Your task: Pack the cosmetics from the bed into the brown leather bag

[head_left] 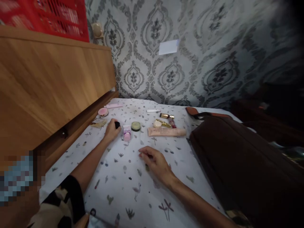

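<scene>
Right hand (155, 162) lay loose, palm down, on the printed sheet (123, 190). Up at eleven o'clock, left hand (112, 129) gripped a small black item (117, 124) beside the pink jar (127, 134): likely light, hard, slick; pinch its sides.

Grey damask wallpaper (190, 47) behind – wooden headboard (47, 82) left, red crate (49, 15) atop.

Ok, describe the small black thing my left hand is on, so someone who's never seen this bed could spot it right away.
Start at the white patterned bedsheet and follow the row of cosmetics laid out beside the wooden headboard. The left hand closes on a small black rounded object, just left of the small white tube with a pink cap. It is the only black item in the row.
</scene>
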`<state>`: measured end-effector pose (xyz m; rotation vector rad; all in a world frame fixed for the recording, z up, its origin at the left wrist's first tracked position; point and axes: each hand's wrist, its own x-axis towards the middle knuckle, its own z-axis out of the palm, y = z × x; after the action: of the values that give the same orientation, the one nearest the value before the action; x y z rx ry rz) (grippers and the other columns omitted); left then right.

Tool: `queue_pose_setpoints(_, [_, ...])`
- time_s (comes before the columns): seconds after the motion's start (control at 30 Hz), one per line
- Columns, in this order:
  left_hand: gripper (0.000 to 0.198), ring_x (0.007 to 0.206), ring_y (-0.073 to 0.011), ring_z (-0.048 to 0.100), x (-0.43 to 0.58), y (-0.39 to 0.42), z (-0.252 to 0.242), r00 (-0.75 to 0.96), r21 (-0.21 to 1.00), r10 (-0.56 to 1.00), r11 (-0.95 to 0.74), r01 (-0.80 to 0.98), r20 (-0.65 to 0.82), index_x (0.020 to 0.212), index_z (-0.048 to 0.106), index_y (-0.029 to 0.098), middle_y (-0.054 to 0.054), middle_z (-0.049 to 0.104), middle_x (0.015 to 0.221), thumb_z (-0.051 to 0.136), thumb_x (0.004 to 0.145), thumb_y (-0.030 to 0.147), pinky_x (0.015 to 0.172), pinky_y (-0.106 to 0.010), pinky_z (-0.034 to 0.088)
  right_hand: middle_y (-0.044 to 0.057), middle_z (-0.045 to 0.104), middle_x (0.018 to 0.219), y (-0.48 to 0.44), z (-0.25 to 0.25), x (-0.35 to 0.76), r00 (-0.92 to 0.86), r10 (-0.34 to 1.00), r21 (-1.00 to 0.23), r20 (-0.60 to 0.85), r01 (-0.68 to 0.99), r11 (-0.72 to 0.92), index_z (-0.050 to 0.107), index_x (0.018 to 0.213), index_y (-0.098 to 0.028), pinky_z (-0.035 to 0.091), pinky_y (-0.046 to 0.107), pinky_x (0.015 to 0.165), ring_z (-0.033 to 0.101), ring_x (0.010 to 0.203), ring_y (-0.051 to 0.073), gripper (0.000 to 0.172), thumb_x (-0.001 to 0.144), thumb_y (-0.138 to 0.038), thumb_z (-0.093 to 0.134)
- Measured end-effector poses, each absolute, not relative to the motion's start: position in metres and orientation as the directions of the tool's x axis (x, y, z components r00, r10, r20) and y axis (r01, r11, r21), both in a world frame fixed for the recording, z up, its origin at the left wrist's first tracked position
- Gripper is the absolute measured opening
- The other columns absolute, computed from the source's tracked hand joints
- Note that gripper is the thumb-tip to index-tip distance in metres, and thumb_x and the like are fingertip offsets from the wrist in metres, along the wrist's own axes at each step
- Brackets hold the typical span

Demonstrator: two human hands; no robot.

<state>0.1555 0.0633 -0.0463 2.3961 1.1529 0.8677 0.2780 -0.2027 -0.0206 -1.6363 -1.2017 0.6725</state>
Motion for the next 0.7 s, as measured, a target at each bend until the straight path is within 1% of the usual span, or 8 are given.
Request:
queue_pose_setpoints(0.13, [0.022, 0.106, -0.0293, 0.058, 0.157, 0.058, -0.045, 0.507, 0.471, 0.763, -0.646, 0.600, 0.400, 0.109, 0.062, 0.021, -0.012, 0.063, 0.108, 0.060, 0.091, 0.033, 0.097, -0.045, 0.045, 0.006, 0.075, 0.083, -0.192, -0.032, 0.277, 0.420, 0.894, -0.926, 0.158, 0.377, -0.013, 0.069, 0.100, -0.017, 0.051, 0.031, 0.066, 0.066, 0.071, 0.019, 0.032, 0.087, -0.040, 0.051])
queue_pose_setpoints(0.2, [0.024, 0.107, -0.0301, 0.058, 0.157, 0.058, -0.045, 0.500, 0.463, 0.766, -0.642, 0.610, 0.404, 0.107, 0.065, 0.019, -0.015, 0.063, 0.108, 0.056, 0.096, 0.039, 0.097, -0.047, 0.045, 0.006, 0.075, 0.083, -0.194, -0.035, 0.278, 0.410, 0.898, -0.918, 0.161, 0.396, -0.016, 0.069, 0.102, -0.017, 0.050, 0.030, 0.060, 0.063, 0.065, 0.018, 0.036, 0.088, -0.045, 0.050])
queue_pose_setpoints(0.3, [0.030, 0.107, -0.0263, 0.060, 0.158, 0.061, -0.047, 0.481, 0.476, 0.776, -0.630, 0.614, 0.407, 0.108, 0.066, 0.018, -0.014, 0.066, 0.107, 0.047, 0.103, 0.040, 0.100, -0.046, 0.048, 0.007, 0.075, 0.083, -0.199, -0.035, 0.280, 0.400, 0.905, -0.915, 0.145, 0.401, -0.031, 0.069, 0.103, -0.017, 0.048, 0.028, 0.054, 0.061, 0.060, 0.017, 0.039, 0.088, -0.048, 0.051])
queue_pose_setpoints(0.37, [0.028, 0.108, -0.0224, 0.062, 0.157, 0.064, -0.049, 0.472, 0.488, 0.783, -0.621, 0.613, 0.405, 0.115, 0.066, 0.019, -0.012, 0.066, 0.117, 0.050, 0.103, 0.038, 0.098, -0.044, 0.052, 0.008, 0.075, 0.082, -0.200, -0.035, 0.280, 0.406, 0.901, -0.915, 0.150, 0.403, -0.029, 0.070, 0.102, -0.017, 0.049, 0.028, 0.056, 0.062, 0.063, 0.017, 0.039, 0.087, -0.049, 0.052])
queue_pose_setpoints(0.47, [0.032, 0.109, -0.0205, 0.064, 0.155, 0.068, -0.052, 0.465, 0.494, 0.787, -0.616, 0.614, 0.405, 0.125, 0.062, 0.021, -0.010, 0.061, 0.131, 0.060, 0.099, 0.038, 0.094, -0.042, 0.057, 0.008, 0.075, 0.081, -0.199, -0.037, 0.281, 0.410, 0.900, -0.919, 0.146, 0.393, -0.030, 0.070, 0.101, -0.017, 0.049, 0.028, 0.056, 0.063, 0.065, 0.018, 0.040, 0.087, -0.051, 0.052])
queue_pose_setpoints(0.53, [0.028, 0.106, -0.0196, 0.064, 0.154, 0.071, -0.052, 0.457, 0.486, 0.789, -0.613, 0.623, 0.410, 0.122, 0.063, 0.020, -0.010, 0.064, 0.126, 0.056, 0.101, 0.037, 0.094, -0.041, 0.057, 0.008, 0.075, 0.081, -0.198, -0.038, 0.281, 0.415, 0.900, -0.925, 0.132, 0.379, -0.040, 0.070, 0.100, -0.017, 0.047, 0.028, 0.054, 0.060, 0.061, 0.017, 0.042, 0.086, -0.052, 0.053])
queue_pose_setpoints(0.6, [0.027, 0.104, -0.0196, 0.065, 0.153, 0.078, -0.047, 0.442, 0.468, 0.795, -0.604, 0.645, 0.416, 0.114, 0.065, 0.019, -0.010, 0.067, 0.116, 0.045, 0.105, 0.035, 0.094, -0.038, 0.055, 0.008, 0.074, 0.081, -0.198, -0.038, 0.281, 0.422, 0.900, -0.931, 0.114, 0.362, -0.051, 0.070, 0.101, -0.016, 0.046, 0.028, 0.052, 0.057, 0.057, 0.016, 0.043, 0.086, -0.052, 0.053])
queue_pose_setpoints(0.7, [0.034, 0.109, -0.0245, 0.063, 0.156, 0.098, -0.033, 0.416, 0.418, 0.800, -0.586, 0.694, 0.431, 0.109, 0.064, 0.018, -0.013, 0.068, 0.110, 0.033, 0.106, 0.033, 0.099, -0.040, 0.050, 0.008, 0.074, 0.080, -0.199, -0.037, 0.280, 0.428, 0.898, -0.942, 0.099, 0.331, -0.054, 0.069, 0.102, -0.016, 0.044, 0.027, 0.049, 0.054, 0.054, 0.014, 0.043, 0.086, -0.053, 0.053])
